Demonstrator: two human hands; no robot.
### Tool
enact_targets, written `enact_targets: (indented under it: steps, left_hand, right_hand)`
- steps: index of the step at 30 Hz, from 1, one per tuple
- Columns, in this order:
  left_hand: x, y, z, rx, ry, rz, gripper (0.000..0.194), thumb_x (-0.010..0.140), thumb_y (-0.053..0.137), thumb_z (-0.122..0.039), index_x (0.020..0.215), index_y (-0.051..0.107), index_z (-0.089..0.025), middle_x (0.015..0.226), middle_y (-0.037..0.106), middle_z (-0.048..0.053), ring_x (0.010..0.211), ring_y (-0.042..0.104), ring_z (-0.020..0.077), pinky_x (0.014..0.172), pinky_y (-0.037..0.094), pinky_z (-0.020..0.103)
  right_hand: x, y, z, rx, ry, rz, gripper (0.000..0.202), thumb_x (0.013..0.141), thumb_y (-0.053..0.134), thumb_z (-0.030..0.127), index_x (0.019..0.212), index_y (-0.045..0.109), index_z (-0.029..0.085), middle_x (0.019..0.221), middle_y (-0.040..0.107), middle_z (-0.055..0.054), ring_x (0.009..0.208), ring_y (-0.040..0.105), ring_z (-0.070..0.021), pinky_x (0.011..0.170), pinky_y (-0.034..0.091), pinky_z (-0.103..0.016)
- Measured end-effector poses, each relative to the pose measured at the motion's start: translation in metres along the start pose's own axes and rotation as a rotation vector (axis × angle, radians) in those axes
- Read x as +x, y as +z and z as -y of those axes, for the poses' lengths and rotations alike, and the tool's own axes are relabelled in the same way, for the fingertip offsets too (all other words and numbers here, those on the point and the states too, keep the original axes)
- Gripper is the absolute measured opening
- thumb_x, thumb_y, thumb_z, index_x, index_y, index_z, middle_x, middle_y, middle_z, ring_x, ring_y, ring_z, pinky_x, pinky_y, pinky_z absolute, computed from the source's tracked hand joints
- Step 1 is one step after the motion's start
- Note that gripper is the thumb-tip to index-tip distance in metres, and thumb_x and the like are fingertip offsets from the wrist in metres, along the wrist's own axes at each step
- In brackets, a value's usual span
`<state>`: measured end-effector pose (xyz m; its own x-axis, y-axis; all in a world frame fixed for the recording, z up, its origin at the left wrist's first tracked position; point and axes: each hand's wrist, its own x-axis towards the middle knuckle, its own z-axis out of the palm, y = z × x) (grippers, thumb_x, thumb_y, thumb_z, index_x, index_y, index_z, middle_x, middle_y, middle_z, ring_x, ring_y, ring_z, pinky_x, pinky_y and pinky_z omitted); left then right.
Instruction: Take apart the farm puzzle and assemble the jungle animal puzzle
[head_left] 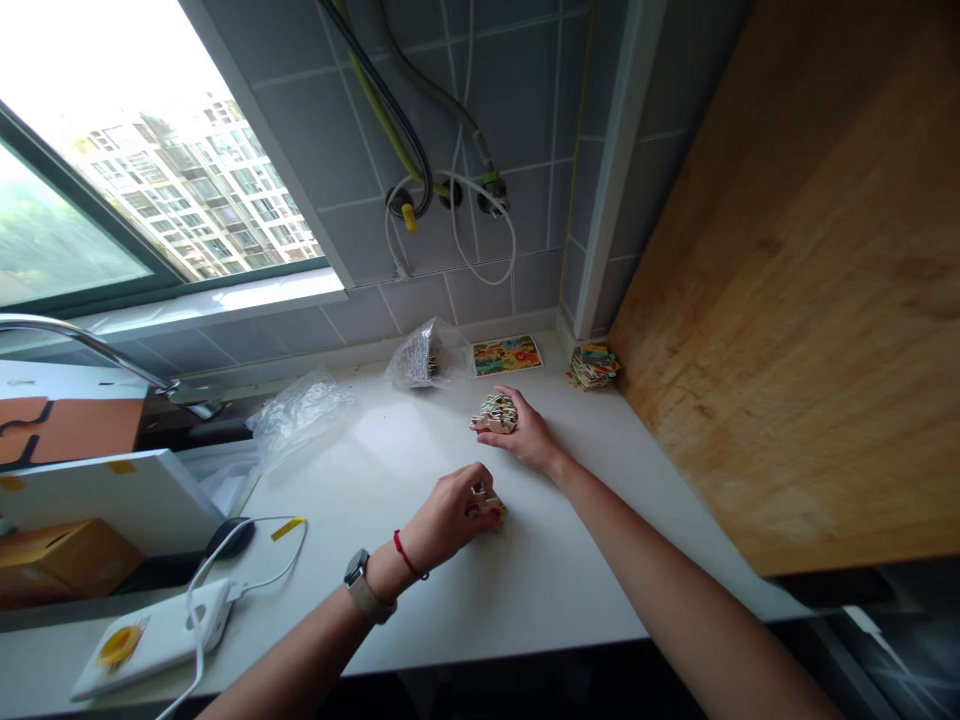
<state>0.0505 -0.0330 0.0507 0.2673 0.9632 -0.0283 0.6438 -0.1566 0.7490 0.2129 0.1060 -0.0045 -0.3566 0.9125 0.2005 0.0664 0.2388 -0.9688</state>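
Faucet (124,358) arches in from the far left, above a brown box (71,560) at the near left. Just right of that box, a white device (161,635) carrying a yellow ring (120,648) lies on the white tabletop (405,600), with a white cable (289,570) looping beside a black rounded object (231,538). Farther back sits crumpled clear plastic (304,410). Toward the middle, at the far side, a clear bag (420,355) holds a stack of pieces. Nearer, the left hand (454,505), with a watch (365,588) and red bracelet (407,556) at the wrist, has its fingers curled closely over a small pile of pieces (487,508). Slightly right and farther, the right hand (529,435) is partly closed, thumb and fingers curved around a thicker stack (497,413). Behind it, a colorful picture card (508,355) lies flat, touching or nearly touching the bag. Farther right, another multicolored stack (594,367) rests near the foot of a wooden panel (750,330).
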Motion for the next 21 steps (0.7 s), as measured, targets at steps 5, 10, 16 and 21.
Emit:
enact_targets:
  steps: [5,10,16,21]
  left_hand:
    - [0.014,-0.003,0.023,-0.091,0.028,-0.266,0.031,0.080,0.078,-0.022,0.098,0.053,-0.023,0.094,0.064,-0.002,0.080,0.059,0.0141,0.076,0.049,0.026]
    - [0.038,-0.005,0.037,-0.114,0.126,-0.409,0.027,0.082,0.080,-0.022,0.098,0.059,-0.022,0.093,0.063,0.000,0.089,0.061,0.0182,0.085,0.052,0.031]
    - [0.057,0.000,0.045,-0.158,0.163,-0.460,0.042,0.076,0.087,-0.022,0.108,0.061,-0.023,0.136,0.052,0.010,0.129,0.054,0.0276,0.110,0.047,0.044]
    - [0.068,0.003,0.060,-0.413,0.216,-0.346,0.104,0.063,0.098,-0.037,0.148,0.038,-0.028,0.160,0.034,0.017,0.149,0.037,0.0388,0.118,0.040,0.057]
  right_hand:
    - [-0.003,-0.003,0.009,-0.301,-0.084,0.056,0.095,0.063,0.095,0.031,0.147,0.050,0.027,0.139,0.059,-0.012,0.132,0.058,-0.0322,0.115,0.044,-0.048]
    - [-0.007,-0.005,0.013,-0.401,-0.131,0.174,0.091,0.072,0.086,0.022,0.153,0.044,0.030,0.137,0.058,-0.010,0.128,0.059,-0.0290,0.113,0.046,-0.044]
    - [-0.008,-0.008,0.017,-0.453,-0.132,0.256,0.103,0.069,0.089,0.021,0.158,0.037,0.031,0.144,0.054,-0.011,0.133,0.055,-0.0310,0.115,0.043,-0.046]
    - [-0.011,-0.006,0.021,-0.460,-0.161,0.306,0.110,0.068,0.093,0.038,0.159,0.032,0.029,0.149,0.052,-0.014,0.136,0.053,-0.0338,0.117,0.042,-0.050]
